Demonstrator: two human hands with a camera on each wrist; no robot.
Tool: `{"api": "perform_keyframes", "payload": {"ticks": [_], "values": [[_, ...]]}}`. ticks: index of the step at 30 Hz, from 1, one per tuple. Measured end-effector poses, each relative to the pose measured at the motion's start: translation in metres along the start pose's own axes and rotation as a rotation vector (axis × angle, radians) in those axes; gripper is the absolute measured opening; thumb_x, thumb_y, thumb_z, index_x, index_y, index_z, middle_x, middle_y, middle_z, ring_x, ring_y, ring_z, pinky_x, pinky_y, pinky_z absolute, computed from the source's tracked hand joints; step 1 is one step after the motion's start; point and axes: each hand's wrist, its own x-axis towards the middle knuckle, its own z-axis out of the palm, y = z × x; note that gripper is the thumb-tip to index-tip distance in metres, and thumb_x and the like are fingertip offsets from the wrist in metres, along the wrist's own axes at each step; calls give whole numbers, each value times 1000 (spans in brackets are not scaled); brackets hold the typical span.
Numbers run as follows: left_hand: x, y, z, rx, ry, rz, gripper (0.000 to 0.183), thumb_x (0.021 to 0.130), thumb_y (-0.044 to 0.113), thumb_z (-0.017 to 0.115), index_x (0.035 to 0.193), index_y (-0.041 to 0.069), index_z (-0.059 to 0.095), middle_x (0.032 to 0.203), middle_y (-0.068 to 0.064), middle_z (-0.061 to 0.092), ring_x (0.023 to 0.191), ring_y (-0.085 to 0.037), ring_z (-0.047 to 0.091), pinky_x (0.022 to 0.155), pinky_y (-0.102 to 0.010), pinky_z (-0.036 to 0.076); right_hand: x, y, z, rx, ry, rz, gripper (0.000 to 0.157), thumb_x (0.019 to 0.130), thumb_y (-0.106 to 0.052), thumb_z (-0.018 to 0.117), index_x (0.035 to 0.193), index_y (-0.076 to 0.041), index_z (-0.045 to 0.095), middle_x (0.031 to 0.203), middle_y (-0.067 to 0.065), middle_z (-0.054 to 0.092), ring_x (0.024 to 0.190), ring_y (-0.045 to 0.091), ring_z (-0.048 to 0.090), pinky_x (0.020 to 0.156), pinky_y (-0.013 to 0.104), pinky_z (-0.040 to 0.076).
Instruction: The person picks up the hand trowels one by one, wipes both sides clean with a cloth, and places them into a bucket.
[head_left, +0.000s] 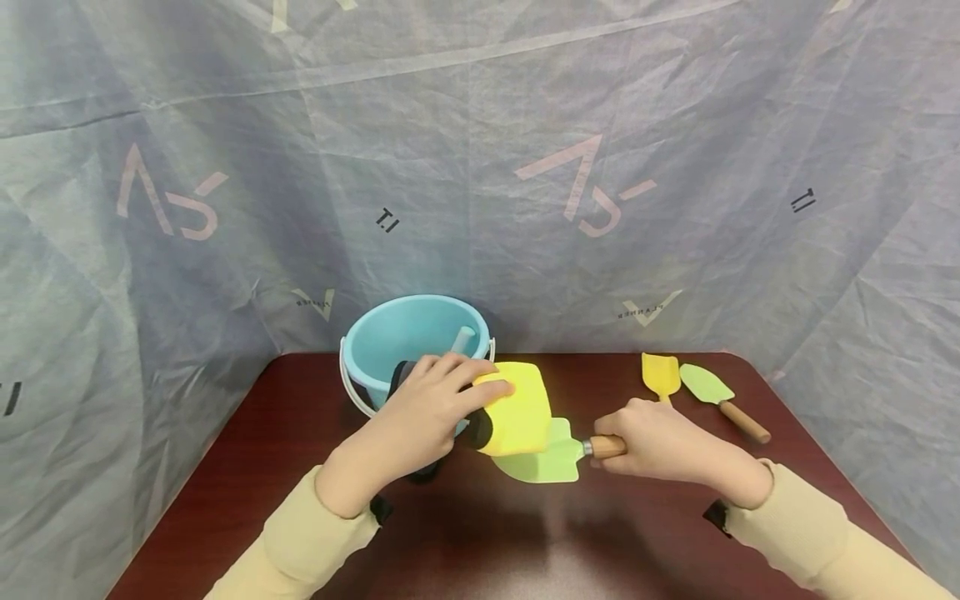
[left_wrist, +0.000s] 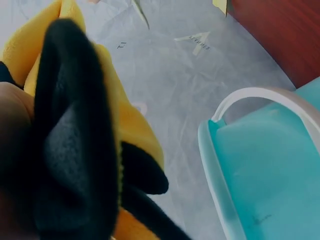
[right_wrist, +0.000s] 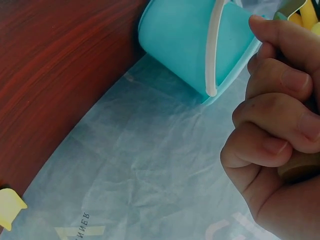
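My left hand (head_left: pixel 431 400) grips a soft yellow-and-black plush toy (head_left: pixel 525 408) in front of the bucket, fingers over its top. In the left wrist view the plush (left_wrist: pixel 75 125) fills the left side, hiding most of that hand. With curled fingers my right hand (head_left: pixel 656 437) holds a trowel (head_left: pixel 561 462) by its wooden handle. Its light green blade points left, partly covered by the plush; whether they touch I cannot tell. The right wrist view shows the curled fingers (right_wrist: pixel 272 112) close up, with the blade mostly out of sight.
A light blue bucket (head_left: pixel 416 302) with a white handle (right_wrist: pixel 214 50) stands at the table's back left. A light blue rod (head_left: pixel 462 338) leans inside it. At the back right lie a yellow toy shovel (head_left: pixel 661 375) and another green trowel (head_left: pixel 707 384). Grey cloth (head_left: pixel 480 200) hangs behind.
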Motion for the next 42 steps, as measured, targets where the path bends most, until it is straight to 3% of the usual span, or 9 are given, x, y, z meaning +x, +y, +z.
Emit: {"api": "perform_keyframes", "payload": {"ticks": [9,15,31,37,42], "values": [[7,8,11,69,-43,22,71,61,-9,68,122,23,54,121,2,54,106,-19,49,76,-35,39,3,-2,1,-18,5,0,39,72,-31,77,57,-28,41,56,-18,18,52,-1,24,45,21,26],[8,13,20,136,-12,52,68,60,0,76,121,22,54,118,0,54,106,-21,50,78,-37,41,5,-3,2,3,6,-17,39,71,-30,77,57,-26,42,57,-18,18,52,-1,24,45,19,27],[7,19,37,208,-76,77,62,65,6,75,120,25,55,119,-1,55,104,-23,50,79,-40,41,5,-3,2,-28,10,-6,39,70,-31,78,56,-27,41,55,-18,20,51,0,24,44,20,27],[5,21,46,290,-36,115,45,76,8,70,116,25,58,115,-2,57,98,-24,51,75,-39,41,6,-1,3,-44,15,-10,40,70,-30,78,55,-26,41,55,-18,19,51,0,23,43,20,26],[4,22,50,337,-15,124,39,78,9,69,112,25,59,113,-1,56,96,-23,51,72,-38,40,7,0,3,-45,17,-14,40,70,-31,78,55,-27,41,55,-18,19,51,0,23,43,20,26]]}}
